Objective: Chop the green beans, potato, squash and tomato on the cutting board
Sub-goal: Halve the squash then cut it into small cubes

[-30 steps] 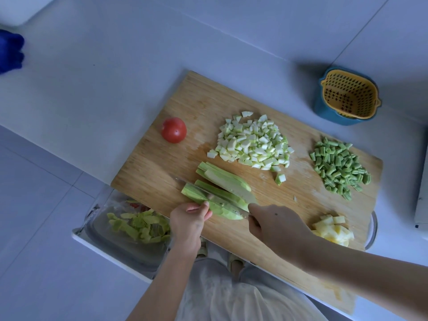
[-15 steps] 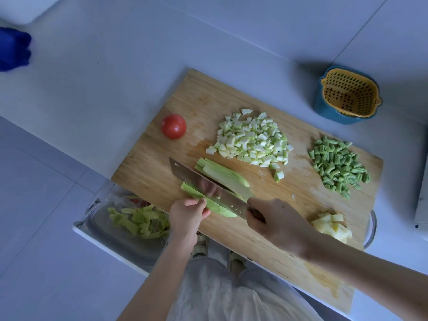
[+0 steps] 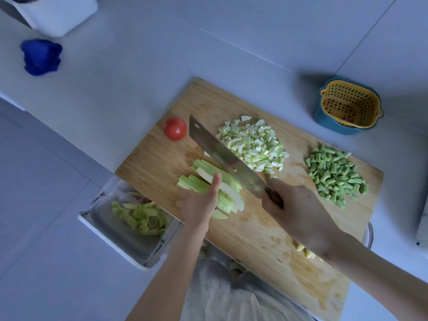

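My left hand (image 3: 200, 206) has gone flat, fingers straight, pushing the squash strips (image 3: 193, 183) together. My right hand (image 3: 295, 206) grips the knife (image 3: 222, 154), now lifted. I think small cuts come next.

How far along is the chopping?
Done: pile of chopped green beans, heap of pale diced squash; yellow potato pieces partly hidden. In hand: left hand flat on long green squash strips, right hand gripping the steel cleaver. Left: the whole red tomato.

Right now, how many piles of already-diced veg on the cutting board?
3: diced squash beside the cleaver, chopped green beans at the right, potato pieces at the near edge, mostly hidden by the right forearm.
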A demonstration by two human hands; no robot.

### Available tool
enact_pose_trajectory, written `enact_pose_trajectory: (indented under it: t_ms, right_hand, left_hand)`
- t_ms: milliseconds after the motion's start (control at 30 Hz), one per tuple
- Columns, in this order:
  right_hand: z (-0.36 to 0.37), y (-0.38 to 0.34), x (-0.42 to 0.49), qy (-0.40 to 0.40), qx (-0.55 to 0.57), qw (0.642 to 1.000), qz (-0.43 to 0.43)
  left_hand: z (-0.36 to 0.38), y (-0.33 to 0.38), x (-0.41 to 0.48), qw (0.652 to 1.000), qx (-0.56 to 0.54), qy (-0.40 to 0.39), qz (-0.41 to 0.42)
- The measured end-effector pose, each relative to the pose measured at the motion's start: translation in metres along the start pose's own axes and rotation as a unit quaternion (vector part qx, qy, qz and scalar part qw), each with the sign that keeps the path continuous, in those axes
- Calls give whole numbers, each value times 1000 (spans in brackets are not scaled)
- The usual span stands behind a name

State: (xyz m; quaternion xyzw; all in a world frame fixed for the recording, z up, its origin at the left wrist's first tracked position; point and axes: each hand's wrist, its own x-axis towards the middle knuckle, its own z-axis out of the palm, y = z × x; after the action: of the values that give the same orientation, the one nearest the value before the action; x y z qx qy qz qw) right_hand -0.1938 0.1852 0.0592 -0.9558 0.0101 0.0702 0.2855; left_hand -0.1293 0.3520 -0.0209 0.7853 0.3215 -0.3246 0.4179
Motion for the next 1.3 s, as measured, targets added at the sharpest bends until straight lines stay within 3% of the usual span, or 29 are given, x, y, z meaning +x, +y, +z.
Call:
enact_pose_trajectory:
  t_ms: [167, 567, 800, 1000, 1300]
  right_hand:
    - [0, 12, -5, 30, -131, 989, -65]
    - [8, 36, -2, 37, -121, 986, -111]
    - [14, 46, 1, 49, -43, 997, -47]
    - [14, 56, 5, 58, 6, 998, 4]
    - [15, 55, 6, 51, 3, 999, 8]
  left_hand:
    - [16, -1, 8, 998, 43, 46, 8]
    - [25, 4, 10, 990, 39, 135, -23]
    - [25, 8, 13, 991, 34, 126, -37]
    - [25, -1, 17, 991, -46, 122, -9]
    - [22, 8, 25, 992, 9, 123, -13]
